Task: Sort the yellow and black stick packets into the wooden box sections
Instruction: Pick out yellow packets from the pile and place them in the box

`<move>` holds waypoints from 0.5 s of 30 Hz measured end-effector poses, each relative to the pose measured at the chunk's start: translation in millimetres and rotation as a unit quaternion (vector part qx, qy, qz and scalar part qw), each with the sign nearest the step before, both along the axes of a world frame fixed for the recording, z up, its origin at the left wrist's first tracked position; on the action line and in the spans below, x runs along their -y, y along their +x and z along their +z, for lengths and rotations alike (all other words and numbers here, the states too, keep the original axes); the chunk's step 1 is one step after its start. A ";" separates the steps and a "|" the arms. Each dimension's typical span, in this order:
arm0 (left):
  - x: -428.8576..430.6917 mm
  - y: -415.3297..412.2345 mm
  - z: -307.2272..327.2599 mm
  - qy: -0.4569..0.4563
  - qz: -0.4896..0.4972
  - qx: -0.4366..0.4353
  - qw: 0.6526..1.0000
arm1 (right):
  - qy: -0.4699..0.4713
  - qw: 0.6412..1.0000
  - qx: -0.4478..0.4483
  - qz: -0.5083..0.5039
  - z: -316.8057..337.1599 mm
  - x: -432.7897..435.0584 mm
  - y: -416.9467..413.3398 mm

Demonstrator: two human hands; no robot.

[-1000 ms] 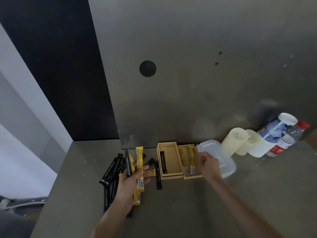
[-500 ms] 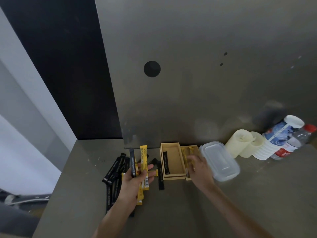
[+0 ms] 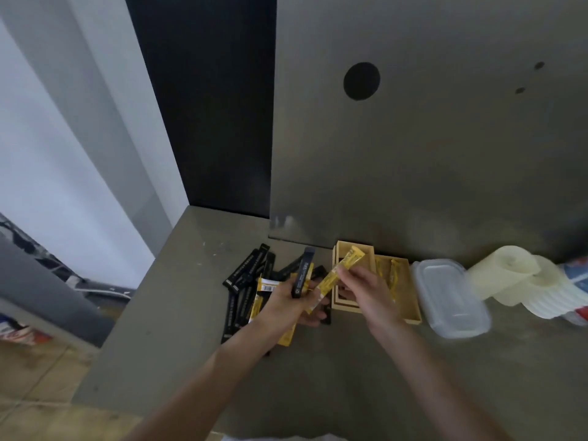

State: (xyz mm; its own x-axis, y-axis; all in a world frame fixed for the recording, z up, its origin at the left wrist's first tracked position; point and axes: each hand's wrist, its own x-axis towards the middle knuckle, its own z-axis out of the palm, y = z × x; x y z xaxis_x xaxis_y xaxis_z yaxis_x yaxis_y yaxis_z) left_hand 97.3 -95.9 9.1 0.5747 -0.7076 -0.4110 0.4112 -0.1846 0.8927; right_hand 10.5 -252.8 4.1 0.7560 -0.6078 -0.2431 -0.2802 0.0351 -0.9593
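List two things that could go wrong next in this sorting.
1. The yellow packet in the right hand is above the left section of the box; yellows lie in the right one, so it could land wrongly.
2. The left hand also grips a black packet; pulling might drag it loose.
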 end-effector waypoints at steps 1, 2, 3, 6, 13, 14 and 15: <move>-0.7 0.9 0.2 0.001 0.002 0.004 1.000 | 0.023 1.000 0.006 -0.012 0.1 0.7 -1.3; -0.6 0.7 0.2 0.004 0.006 0.009 1.000 | 0.037 0.999 0.012 -0.020 -0.2 1.4 -2.8; -0.3 0.1 -0.7 0.008 0.007 0.016 1.000 | 0.046 0.999 0.015 -0.022 -0.4 1.7 -4.7; 1.8 -4.7 -6.7 0.004 0.005 0.042 0.999 | 0.061 0.998 0.010 -0.014 -6.2 -0.7 -9.4; 7.3 -12.2 -12.3 -0.001 0.010 0.053 0.999 | 0.100 0.995 0.006 -0.017 -6.2 -5.2 -16.3; 8.5 -11.5 -13.1 0.003 0.005 0.064 0.998 | 0.094 0.995 0.004 -0.022 -7.0 -3.5 -17.0; 9.4 -11.1 -15.1 0.010 -0.001 0.081 0.997 | 0.087 0.996 0.002 -0.029 -8.7 -0.5 -17.3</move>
